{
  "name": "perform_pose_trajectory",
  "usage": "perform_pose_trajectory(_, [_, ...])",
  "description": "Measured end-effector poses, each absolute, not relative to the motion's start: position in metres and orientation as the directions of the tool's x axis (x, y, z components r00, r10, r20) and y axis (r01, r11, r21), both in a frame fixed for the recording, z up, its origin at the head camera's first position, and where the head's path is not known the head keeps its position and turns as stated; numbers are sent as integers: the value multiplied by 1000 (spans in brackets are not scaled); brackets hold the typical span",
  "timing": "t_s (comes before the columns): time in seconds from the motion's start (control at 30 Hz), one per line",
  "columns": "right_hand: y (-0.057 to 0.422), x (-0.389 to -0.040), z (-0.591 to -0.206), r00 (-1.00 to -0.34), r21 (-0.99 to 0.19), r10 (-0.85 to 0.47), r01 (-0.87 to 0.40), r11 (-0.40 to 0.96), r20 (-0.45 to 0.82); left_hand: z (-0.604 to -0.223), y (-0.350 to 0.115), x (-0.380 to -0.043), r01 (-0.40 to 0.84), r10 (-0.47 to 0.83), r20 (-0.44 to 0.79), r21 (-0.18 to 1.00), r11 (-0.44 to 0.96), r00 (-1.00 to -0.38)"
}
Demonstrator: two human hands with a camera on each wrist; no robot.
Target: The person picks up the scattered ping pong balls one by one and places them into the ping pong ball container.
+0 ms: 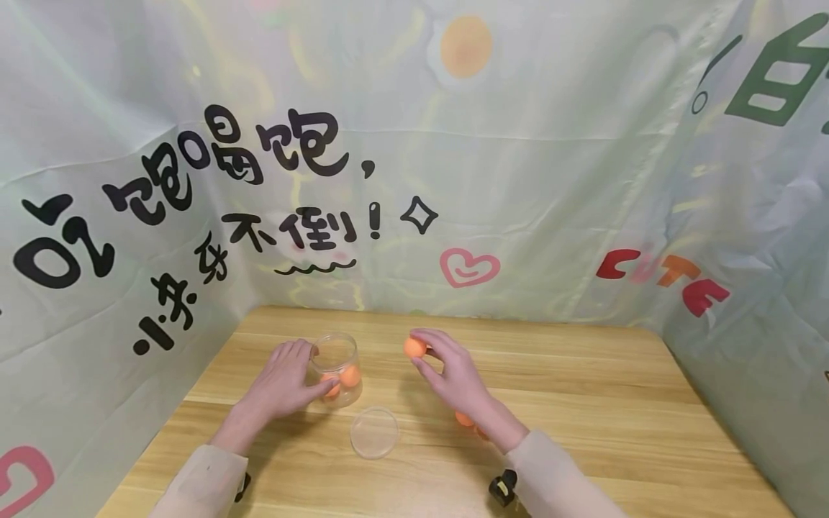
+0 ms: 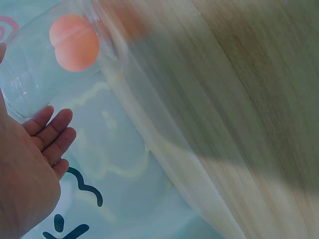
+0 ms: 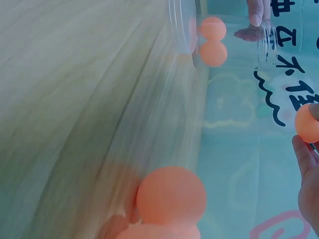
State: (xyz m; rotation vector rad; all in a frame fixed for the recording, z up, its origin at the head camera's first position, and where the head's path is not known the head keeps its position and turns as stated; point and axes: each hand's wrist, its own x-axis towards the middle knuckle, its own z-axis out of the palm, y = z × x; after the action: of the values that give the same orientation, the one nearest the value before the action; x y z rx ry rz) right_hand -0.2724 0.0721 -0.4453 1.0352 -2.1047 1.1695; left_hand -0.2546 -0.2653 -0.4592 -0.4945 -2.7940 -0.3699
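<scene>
A clear round jar [image 1: 343,350] stands open-topped on the table, with orange balls [image 1: 350,375] at its bottom. My left hand [image 1: 283,380] holds the jar from its left side, thumb across the front and fingers near the rim. Between the thumb and fingers of my right hand [image 1: 455,370] is another orange ball [image 1: 415,347], raised to the right of the jar. In the right wrist view that pinched ball [image 3: 306,124] shows at the right edge. A clear round lid [image 1: 374,433] lies flat in front of the jar.
More loose orange balls [image 1: 463,418] rest on the wooden table [image 1: 583,403], partly hidden beneath my right forearm. In the right wrist view these balls [image 3: 172,195] sit close together. A printed cloth [image 1: 537,194] hangs behind and along both sides of the table.
</scene>
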Motion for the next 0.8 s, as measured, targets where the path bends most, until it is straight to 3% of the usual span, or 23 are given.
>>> perform_pose_trajectory(0.8, [34, -275, -437, -573, -511, -408, -819, 260, 711, -460, -266, -255, 369, 294, 331, 194, 909, -897])
